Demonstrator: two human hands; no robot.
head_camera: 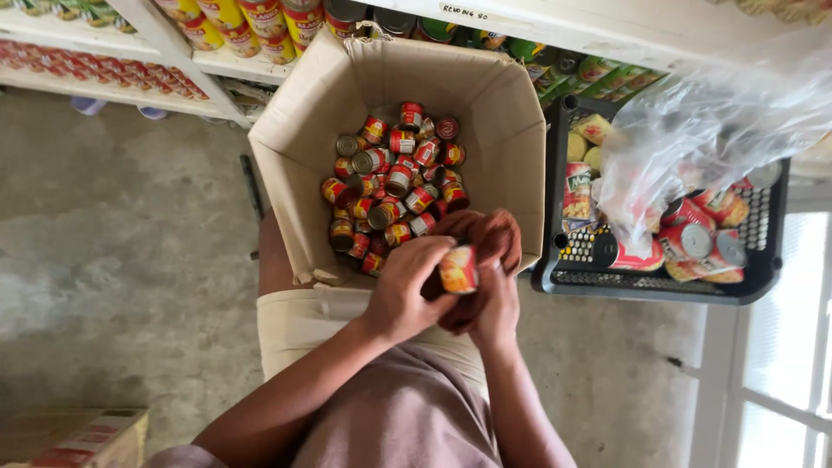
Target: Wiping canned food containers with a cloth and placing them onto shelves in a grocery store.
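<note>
Both hands (451,290) grip one small can (458,269), seemingly inside a brown cloth (490,238).

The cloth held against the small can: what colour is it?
Reddish-brown cloth, seen in the head view, the only one, behind the can.

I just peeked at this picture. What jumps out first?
The big cardboard box in the middle, with a heap of small red and yellow cans in its bottom. Just below it, the left hand holds one can against a brown cloth in the right hand. On the right, a black crate holds more cans under a clear plastic bag.
</note>
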